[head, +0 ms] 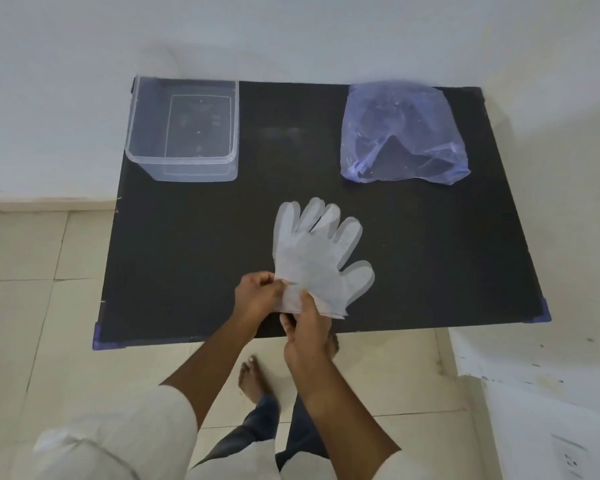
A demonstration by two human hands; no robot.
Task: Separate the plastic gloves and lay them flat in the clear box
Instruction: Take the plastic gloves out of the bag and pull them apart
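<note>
The plastic gloves (314,251) were a thin, translucent stack, and they looked feather-light, limp and clingy, likely to stick to each other and slide or flutter at any quick pull, so the open cuff edge seemed the sensible place to take hold and peel one layer away. They were held just above the near part of the black table (187,258), fingertips pointing away from the person and cuff toward the body. The left hand (257,294) pinched the cuff's left corner between thumb and curled fingers, while the right hand (307,327) gripped the cuff edge from below, thumb on top. The clear box (184,128) stood empty at the table's far left, well apart from the gloves.
</note>
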